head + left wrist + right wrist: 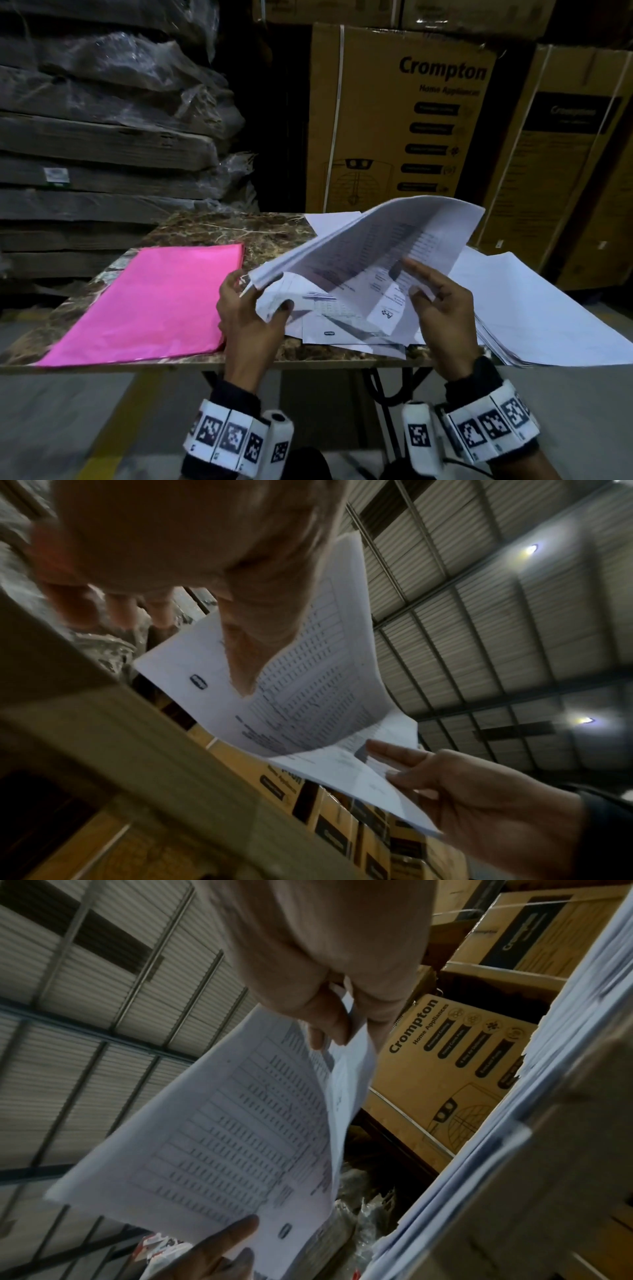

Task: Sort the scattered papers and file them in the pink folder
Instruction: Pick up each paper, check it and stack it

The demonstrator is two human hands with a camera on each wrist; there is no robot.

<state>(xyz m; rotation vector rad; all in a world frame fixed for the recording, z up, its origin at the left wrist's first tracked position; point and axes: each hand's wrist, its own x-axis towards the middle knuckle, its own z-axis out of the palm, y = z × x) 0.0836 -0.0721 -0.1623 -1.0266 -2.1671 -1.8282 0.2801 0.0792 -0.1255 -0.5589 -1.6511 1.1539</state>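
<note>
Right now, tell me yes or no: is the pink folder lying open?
No. In the head view the pink folder lies flat and closed on the table, with no papers on it.

Left hand and right hand hold a curled sheaf of papers beside the pink folder.
</note>
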